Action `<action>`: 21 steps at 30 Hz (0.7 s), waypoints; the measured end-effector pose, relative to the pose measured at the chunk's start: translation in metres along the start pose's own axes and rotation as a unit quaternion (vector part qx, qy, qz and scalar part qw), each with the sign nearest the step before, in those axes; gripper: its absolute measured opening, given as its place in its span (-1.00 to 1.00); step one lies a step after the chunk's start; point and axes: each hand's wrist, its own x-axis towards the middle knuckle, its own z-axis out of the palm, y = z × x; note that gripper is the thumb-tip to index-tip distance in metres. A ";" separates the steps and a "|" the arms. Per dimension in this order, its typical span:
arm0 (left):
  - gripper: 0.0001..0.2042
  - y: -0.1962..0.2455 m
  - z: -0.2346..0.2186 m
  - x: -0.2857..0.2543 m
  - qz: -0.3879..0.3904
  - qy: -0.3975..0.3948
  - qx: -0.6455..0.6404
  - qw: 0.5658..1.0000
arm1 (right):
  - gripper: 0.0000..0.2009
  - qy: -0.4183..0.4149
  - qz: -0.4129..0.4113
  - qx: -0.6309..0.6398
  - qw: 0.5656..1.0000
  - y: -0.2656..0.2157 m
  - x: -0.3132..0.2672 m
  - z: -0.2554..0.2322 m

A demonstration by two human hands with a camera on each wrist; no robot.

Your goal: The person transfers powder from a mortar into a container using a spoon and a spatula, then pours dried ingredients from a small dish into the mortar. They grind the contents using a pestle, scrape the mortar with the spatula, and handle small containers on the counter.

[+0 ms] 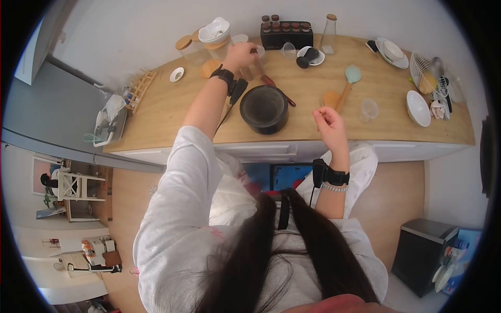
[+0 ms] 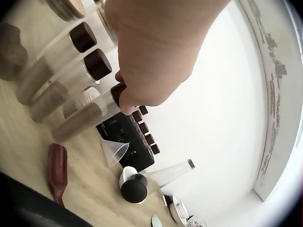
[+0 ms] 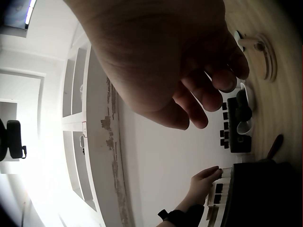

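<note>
My left hand (image 1: 241, 56) pinches the dark brown cap of a clear spice jar (image 2: 83, 118) at the back of the counter. The jar stands tilted in the left wrist view, with brownish contents inside. Two similar capped jars (image 2: 57, 94) stand beside it. In front of this arm sits a black pot (image 1: 264, 109), with a dark red wooden utensil (image 2: 57, 168) behind it. My right hand (image 1: 331, 125) hovers at the counter's front edge, its fingers loosely curled and holding nothing. Nearest to it are a wooden-handled spatula (image 1: 353, 74) and a round wooden piece (image 1: 331, 98).
A black spice rack (image 1: 287, 37) stands by the back wall, with a clear funnel (image 1: 288, 50) and a corked glass bottle (image 1: 329, 34) nearby. Wood-lidded jars and a white bowl (image 1: 214, 30) are at back left. A white oval bowl (image 1: 418, 108) and wire basket (image 1: 425, 73) are at right.
</note>
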 end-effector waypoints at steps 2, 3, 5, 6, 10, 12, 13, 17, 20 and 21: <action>-0.74 0.000 0.000 -0.004 -0.008 -0.019 0.015 1.000 | -0.88 0.004 -0.005 0.008 1.000 0.004 0.000 0.001; -0.74 0.000 0.000 -0.005 -0.010 -0.018 0.015 1.000 | -0.88 0.002 -0.005 0.007 1.000 0.004 0.000 0.000; -0.72 -0.003 -0.001 -0.002 0.011 -0.025 0.026 0.999 | -0.88 -0.004 -0.001 0.003 1.000 0.001 0.000 0.000; -0.72 -0.004 0.000 -0.001 0.011 -0.024 0.026 0.999 | -0.88 -0.004 -0.002 0.003 1.000 0.002 0.001 0.000; -0.70 0.001 0.000 -0.001 0.000 -0.028 0.055 0.998 | -0.87 -0.002 -0.001 -0.010 1.000 -0.001 0.000 0.001; -0.69 0.004 -0.004 -0.004 -0.007 -0.034 0.061 0.998 | -0.87 0.000 0.000 -0.014 1.000 -0.004 -0.001 0.001; -0.67 0.005 -0.005 -0.006 -0.012 -0.026 0.048 0.998 | -0.87 0.001 -0.003 -0.009 1.000 -0.003 -0.001 0.001; -0.64 -0.001 -0.006 -0.008 0.006 0.006 -0.037 0.999 | -0.87 0.010 -0.012 -0.024 1.000 0.009 0.001 -0.002; -0.70 0.003 -0.026 -0.018 0.032 0.049 -0.147 0.987 | -0.88 0.019 -0.005 -0.022 1.000 0.017 0.003 -0.005; -0.66 0.004 -0.035 -0.024 0.037 0.093 -0.130 0.987 | -0.88 0.018 -0.002 -0.010 1.000 0.020 0.004 -0.005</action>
